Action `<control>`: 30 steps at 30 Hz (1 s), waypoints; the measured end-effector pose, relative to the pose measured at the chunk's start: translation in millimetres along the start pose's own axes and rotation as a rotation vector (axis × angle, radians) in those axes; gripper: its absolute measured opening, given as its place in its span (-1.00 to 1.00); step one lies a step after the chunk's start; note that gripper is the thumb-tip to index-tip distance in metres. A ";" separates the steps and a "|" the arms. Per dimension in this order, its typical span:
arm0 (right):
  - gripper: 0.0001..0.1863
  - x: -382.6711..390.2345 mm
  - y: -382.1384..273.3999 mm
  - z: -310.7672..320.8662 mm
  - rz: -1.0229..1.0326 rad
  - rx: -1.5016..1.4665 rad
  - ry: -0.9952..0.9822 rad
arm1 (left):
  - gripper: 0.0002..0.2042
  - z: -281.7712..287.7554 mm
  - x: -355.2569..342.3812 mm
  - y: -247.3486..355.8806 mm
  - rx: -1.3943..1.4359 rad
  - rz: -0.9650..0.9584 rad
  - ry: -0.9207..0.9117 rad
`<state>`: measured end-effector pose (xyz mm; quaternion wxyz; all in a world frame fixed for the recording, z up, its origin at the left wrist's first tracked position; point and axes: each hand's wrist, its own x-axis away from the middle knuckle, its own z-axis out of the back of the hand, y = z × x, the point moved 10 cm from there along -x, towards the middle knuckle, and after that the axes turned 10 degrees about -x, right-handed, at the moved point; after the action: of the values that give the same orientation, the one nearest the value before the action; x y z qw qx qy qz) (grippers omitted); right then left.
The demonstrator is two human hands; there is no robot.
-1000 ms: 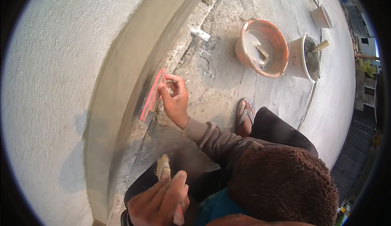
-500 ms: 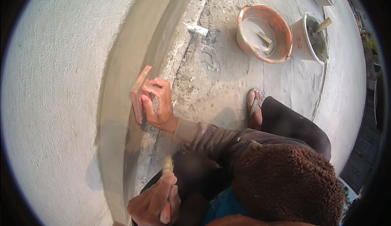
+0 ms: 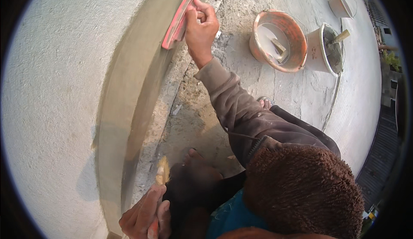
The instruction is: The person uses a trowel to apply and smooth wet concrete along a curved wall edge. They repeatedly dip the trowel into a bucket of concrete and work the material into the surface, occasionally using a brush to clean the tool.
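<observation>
My right hand (image 3: 201, 31) grips a pink plastering float (image 3: 177, 23), its long blade lying along the smooth grey plaster band (image 3: 144, 54) at the foot of the wall. Fingers and thumb curl round the float's back. Lower down, near the bottom edge, my left hand (image 3: 146, 215) is closed round a brush (image 3: 162, 176). The yellowish bristles point up and away, and a reddish end of the handle shows below the fingers. The brush is apart from the plaster.
A rough white wall (image 3: 64, 75) rises at left. On the concrete ground stand an orange bucket (image 3: 260, 58) with cloudy water and a tool, a pale bucket (image 3: 316, 49) with grey mix and a wooden handle, and another bucket (image 3: 340, 6) farther off. Brown fleece (image 3: 305, 187) blocks the lower right.
My right hand has slid the float up and away along the plaster band, with the arm stretched farther. My left hand with the brush has shifted slightly left and down.
</observation>
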<state>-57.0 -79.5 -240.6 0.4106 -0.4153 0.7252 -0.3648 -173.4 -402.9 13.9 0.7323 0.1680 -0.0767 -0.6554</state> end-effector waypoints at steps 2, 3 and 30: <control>-0.74 155.1 -45.6 -23.6 -0.137 0.082 -0.180 | -0.79 -13.2 -6.3 -0.2 0.091 0.038 -0.102; -0.72 212.6 -52.1 -26.5 -0.132 0.029 -0.317 | -0.80 -19.5 -10.6 2.3 0.145 0.043 -0.154; -0.66 -117.0 -122.6 19.9 0.180 0.666 -0.392 | -0.58 -36.3 -3.9 26.1 0.263 -0.329 0.084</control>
<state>35.2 -25.5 -107.6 0.6838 -0.2559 0.5085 -0.4564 -137.5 -391.5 -10.5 0.5899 0.2995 -0.1024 -0.7429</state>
